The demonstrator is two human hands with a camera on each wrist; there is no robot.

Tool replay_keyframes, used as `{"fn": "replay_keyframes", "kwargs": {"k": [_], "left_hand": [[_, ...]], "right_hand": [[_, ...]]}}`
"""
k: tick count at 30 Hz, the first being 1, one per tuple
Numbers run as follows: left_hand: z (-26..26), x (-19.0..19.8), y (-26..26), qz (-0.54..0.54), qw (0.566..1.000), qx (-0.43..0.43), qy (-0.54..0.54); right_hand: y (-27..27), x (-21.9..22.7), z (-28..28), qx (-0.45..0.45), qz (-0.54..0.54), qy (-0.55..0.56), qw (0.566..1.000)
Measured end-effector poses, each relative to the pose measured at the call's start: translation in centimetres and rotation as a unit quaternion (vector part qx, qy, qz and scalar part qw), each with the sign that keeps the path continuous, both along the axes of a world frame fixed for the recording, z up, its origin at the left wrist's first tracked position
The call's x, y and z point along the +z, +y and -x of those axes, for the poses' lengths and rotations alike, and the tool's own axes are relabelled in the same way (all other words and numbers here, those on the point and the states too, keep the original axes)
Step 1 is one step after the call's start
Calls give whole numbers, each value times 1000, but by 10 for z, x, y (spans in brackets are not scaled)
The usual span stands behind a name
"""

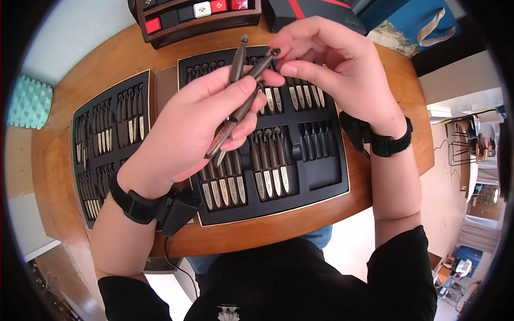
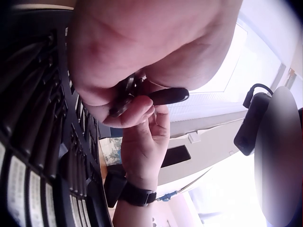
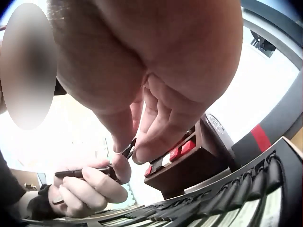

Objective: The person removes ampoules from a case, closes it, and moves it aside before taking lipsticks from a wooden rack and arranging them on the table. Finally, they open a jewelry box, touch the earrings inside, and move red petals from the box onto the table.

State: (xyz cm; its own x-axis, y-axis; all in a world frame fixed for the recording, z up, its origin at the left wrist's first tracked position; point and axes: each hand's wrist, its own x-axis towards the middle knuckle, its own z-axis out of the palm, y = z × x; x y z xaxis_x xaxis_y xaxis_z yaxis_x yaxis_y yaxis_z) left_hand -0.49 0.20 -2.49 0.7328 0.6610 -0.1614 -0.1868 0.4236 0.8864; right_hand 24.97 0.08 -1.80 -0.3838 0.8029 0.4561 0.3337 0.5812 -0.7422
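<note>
My left hand [image 1: 201, 107] holds a few slim, dark, knife-like pieces [image 1: 238, 60] with knobbed ends, fanned out between thumb and curled fingers. Pale, blade-like ends show below the palm. In the right wrist view, the left hand [image 3: 90, 191] grips them from below. My right hand [image 1: 342, 61] is at the knobbed tip of one piece, its fingers loosely bent and its thumb standing apart from the knob in the head view. Under both hands lies a black tray [image 1: 324, 174] with rows of similar pieces [image 1: 276, 160].
A second black tray [image 1: 115, 156] of similar pieces lies to the left on the wooden table [image 1: 59, 147]. Behind stand a dark wooden rack [image 1: 203, 27] with red, black and white boxes, a black box with a red stripe [image 1: 316, 10], and a blue bag [image 1: 428, 29]. A green textured block [image 1: 32, 101] is at far left.
</note>
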Motion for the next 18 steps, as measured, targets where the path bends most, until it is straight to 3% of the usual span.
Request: {"fn": "replay_keyframes", "kwargs": {"k": [4, 14, 18], "left_hand": [[-1, 2, -2, -10, 1000, -18, 15], [0, 0, 0, -21, 1000, -11, 11], [0, -2, 4, -6, 999, 47, -13]], "right_hand": [[-3, 5, -6, 20, 83, 27, 996], [10, 6, -19, -14, 73, 115, 991], [13, 7, -36, -43, 73, 97, 992]]}}
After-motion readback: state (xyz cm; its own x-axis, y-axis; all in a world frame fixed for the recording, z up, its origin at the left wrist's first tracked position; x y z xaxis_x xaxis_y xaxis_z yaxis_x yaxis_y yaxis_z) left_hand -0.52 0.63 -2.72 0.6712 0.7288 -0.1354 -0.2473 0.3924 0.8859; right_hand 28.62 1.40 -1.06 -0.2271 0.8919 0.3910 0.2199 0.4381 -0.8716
